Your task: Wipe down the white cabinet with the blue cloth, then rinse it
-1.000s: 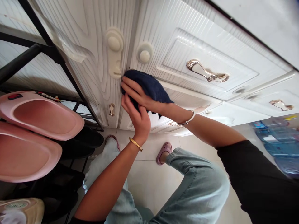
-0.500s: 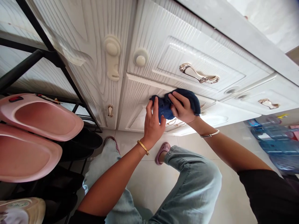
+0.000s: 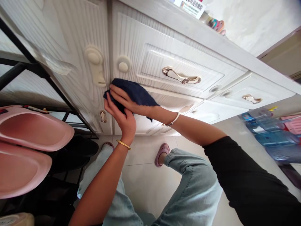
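Observation:
A dark blue cloth [image 3: 138, 91] lies against the white wood-grain drawer front [image 3: 169, 95], at its upper left corner by the cabinet seam. My right hand [image 3: 128, 102] presses on the cloth with its fingers extended to the left. Just below, my left hand [image 3: 121, 119] has its fingers on the cloth's lower left part, close to the right fingertips. Part of the cloth is hidden beneath both hands. A round white knob-like piece [image 3: 123, 65] sits just above the cloth, and a cream child-lock latch [image 3: 95, 66] is fixed on the panel to its left.
Ornate handles [image 3: 181, 76] stick out from the drawers. On the left, a black metal rack [image 3: 35, 69] holds pink slippers [image 3: 35, 128] and dark shoes. Large blue water bottles [image 3: 275, 139] stand at the right. Small items [image 3: 216, 25] sit on the cabinet top.
Both hands have slid left with the cloth, from the middle of the lower drawer front to its upper left corner. The cloth is now more spread out. The view has shifted slightly right.

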